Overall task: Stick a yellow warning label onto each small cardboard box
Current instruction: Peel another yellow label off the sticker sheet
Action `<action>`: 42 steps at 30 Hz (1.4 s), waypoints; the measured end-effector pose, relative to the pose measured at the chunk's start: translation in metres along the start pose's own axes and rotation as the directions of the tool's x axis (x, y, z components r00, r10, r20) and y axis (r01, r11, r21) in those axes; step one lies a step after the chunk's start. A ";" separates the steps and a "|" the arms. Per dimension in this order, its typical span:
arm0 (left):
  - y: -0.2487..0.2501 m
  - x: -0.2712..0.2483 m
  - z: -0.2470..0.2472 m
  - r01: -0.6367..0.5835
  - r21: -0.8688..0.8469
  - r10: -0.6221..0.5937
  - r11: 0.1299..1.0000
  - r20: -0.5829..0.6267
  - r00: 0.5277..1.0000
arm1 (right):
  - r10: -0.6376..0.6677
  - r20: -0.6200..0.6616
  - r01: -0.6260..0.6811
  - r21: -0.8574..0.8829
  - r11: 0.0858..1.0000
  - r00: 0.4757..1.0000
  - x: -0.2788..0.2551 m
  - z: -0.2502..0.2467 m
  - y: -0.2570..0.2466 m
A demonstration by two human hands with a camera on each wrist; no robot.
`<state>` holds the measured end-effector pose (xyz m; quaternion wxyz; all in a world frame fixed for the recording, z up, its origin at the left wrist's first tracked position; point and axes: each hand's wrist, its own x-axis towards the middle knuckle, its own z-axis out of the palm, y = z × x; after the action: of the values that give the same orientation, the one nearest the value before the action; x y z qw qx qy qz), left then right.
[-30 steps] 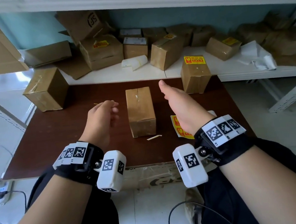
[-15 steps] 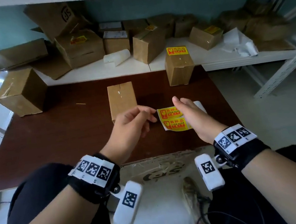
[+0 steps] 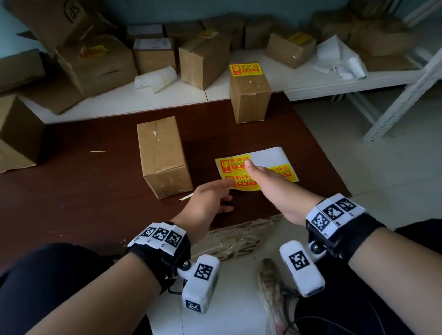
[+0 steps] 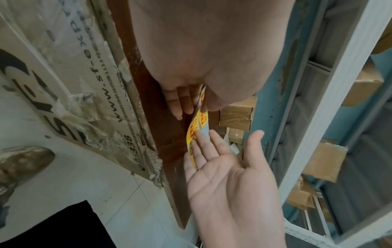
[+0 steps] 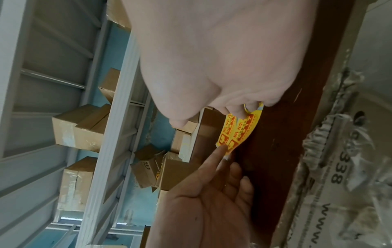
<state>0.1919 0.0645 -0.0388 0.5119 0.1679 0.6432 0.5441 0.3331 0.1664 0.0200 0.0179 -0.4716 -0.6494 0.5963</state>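
Head view: label sheet (image 3: 258, 170) is lying on the brown desk (image 3: 82, 191), just right of the plain cardboard box (image 3: 162, 156). Right hand (image 3: 273, 189) is lying flat over the sheet, fingers straight, gripping nothing. Left hand (image 3: 207, 203) is reaching to the sheet's near-left corner, forefinger extended and touching its edge; whether it is pinching cannot be told here. A second box (image 3: 250, 91) carrying a yellow label (image 3: 246, 69) is standing at the desk's far edge. More boxes are sitting on the white shelf (image 3: 127, 100) behind.

Left wrist view: left hand (image 4: 203, 58) is showing thumb and fingers closing on the sheet's (image 4: 198, 122) lifted corner. Right hand (image 4: 233, 176) is lying open, fingertips pressing the sheet.

Right wrist view: right hand (image 5: 212, 58) is resting its fingers on the sheet (image 5: 237, 132); left forefinger (image 5: 214, 156) is touching the sheet's corner, other fingers loosely curled
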 end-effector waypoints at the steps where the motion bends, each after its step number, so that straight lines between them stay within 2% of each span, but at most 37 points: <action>1: 0.000 0.000 -0.001 0.008 0.014 -0.008 1.000 -0.015 1.000 | -0.002 0.019 0.001 0.012 1.000 1.000 0.000 0.001 0.000; 4: 0.003 -0.006 -0.002 -0.049 0.131 0.050 0.990 -0.005 0.999 | -0.031 0.057 0.029 0.025 0.999 0.998 0.002 0.003 0.002; 7: 0.010 -0.018 -0.002 -0.272 0.232 0.269 0.934 0.045 0.962 | -0.171 -0.056 0.172 0.013 0.985 0.984 0.004 -0.005 -0.002; 8: 0.011 -0.021 -0.004 -0.367 0.248 0.367 0.896 0.049 0.929 | -0.269 -0.115 0.267 -0.030 0.963 0.956 0.002 -0.010 -0.005; 10: 0.014 -0.028 -0.010 -0.514 0.303 0.529 0.803 0.037 0.848 | -0.479 -0.209 0.438 -0.214 0.873 0.852 -0.004 -0.021 -0.011; 12: 0.019 -0.036 -0.019 -0.606 0.361 0.643 0.709 0.023 0.766 | -0.606 -0.228 0.502 -0.383 0.775 0.762 -0.012 -0.032 -0.018; 13: 0.024 -0.040 -0.023 -0.646 0.372 0.690 0.667 0.019 0.724 | -0.617 -0.226 0.501 -0.410 0.762 0.754 -0.014 -0.036 -0.020; 15: 0.032 -0.048 -0.029 -0.714 0.367 0.766 0.597 0.003 0.642 | -0.583 -0.226 0.489 -0.360 0.795 0.780 -0.020 -0.036 -0.024; 18: 0.041 -0.054 -0.034 -0.765 0.322 0.816 0.559 -0.050 0.575 | -0.582 -0.223 0.541 -0.221 0.812 0.782 -0.027 -0.029 -0.028; 23: 0.051 -0.061 -0.042 -0.796 0.202 0.820 0.571 -0.102 0.562 | -0.610 -0.082 0.584 -0.210 0.784 0.788 -0.042 -0.009 -0.041; 26: 0.054 -0.065 -0.045 -0.798 0.190 0.820 0.572 -0.157 0.550 | -0.597 -0.069 0.583 -0.152 0.798 0.799 -0.045 0.008 -0.041; 31: 0.058 -0.069 -0.051 -0.811 0.141 0.821 0.568 -0.166 0.547 | -0.568 -0.076 0.573 0.125 0.810 0.820 -0.050 0.034 -0.026; 34: 0.058 -0.075 -0.045 -0.838 0.110 0.841 0.534 -0.166 0.515 | -0.487 -0.111 0.496 0.298 0.815 0.866 -0.052 0.047 -0.018; 36: 0.056 -0.077 -0.041 -0.838 0.109 0.841 0.534 -0.173 0.513 | -0.455 -0.102 0.458 0.374 0.806 0.885 -0.051 0.050 -0.014; 39: 0.051 -0.078 -0.043 -0.824 0.160 0.839 0.544 -0.129 0.529 | -0.483 -0.084 0.463 0.463 0.756 0.872 -0.047 0.049 -0.016; 42: 0.049 -0.079 -0.043 -0.816 0.229 0.848 0.530 -0.127 0.515 | -0.545 -0.077 0.521 0.433 0.736 0.835 -0.044 0.049 -0.021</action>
<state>0.1720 -0.0020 0.0368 0.0992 0.4291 0.5730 0.6911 0.3158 0.1047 0.0463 0.2753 -0.2330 -0.6064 0.7087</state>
